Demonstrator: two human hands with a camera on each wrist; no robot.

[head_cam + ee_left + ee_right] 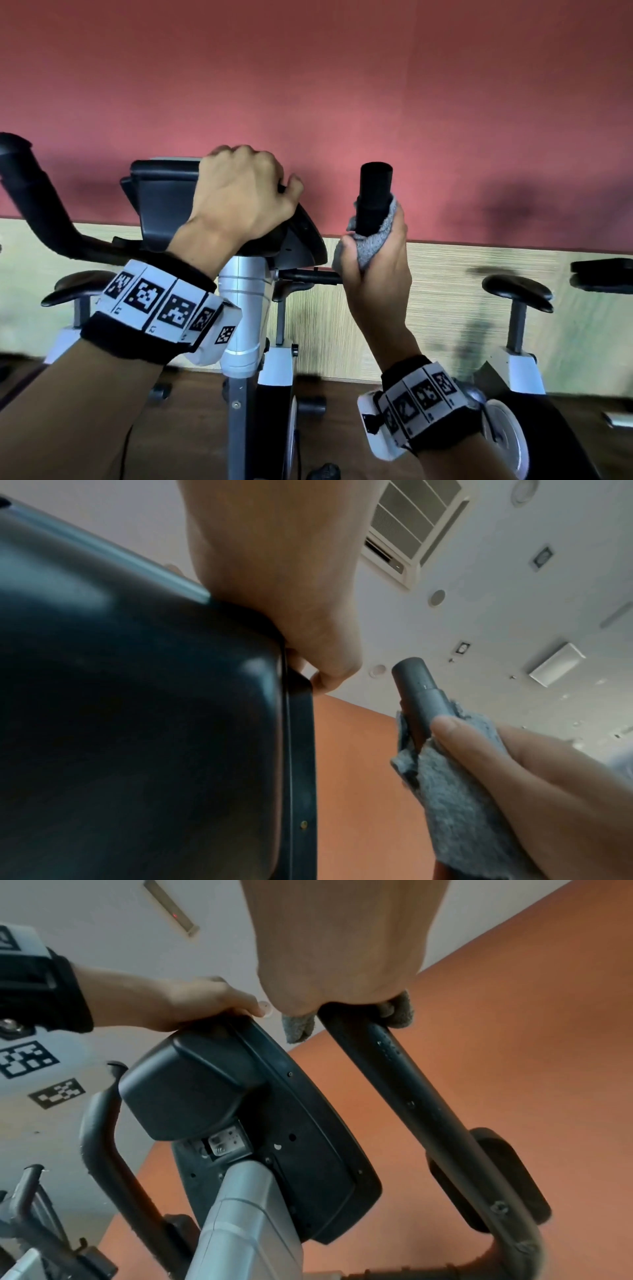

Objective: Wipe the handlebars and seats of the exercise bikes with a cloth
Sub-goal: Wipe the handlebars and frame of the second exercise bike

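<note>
My right hand (373, 260) grips a grey cloth (378, 236) wrapped round the upright right handlebar (375, 192) of the bike in front of me; the bar's black tip sticks out above the cloth. In the left wrist view the cloth (455, 791) and bar end (416, 685) show with my right thumb over them. In the right wrist view the handlebar (411, 1096) runs down from my fist. My left hand (239, 195) grips the top edge of the black console (161, 202), fingers curled over it. The left handlebar (30, 192) curves up at far left.
The silver console post (241, 308) drops to the frame between my arms. Black seats of other bikes stand at left (78, 287) and right (519, 291) against a red and wood-panelled wall. Another bike's wheel housing (507, 435) sits at lower right.
</note>
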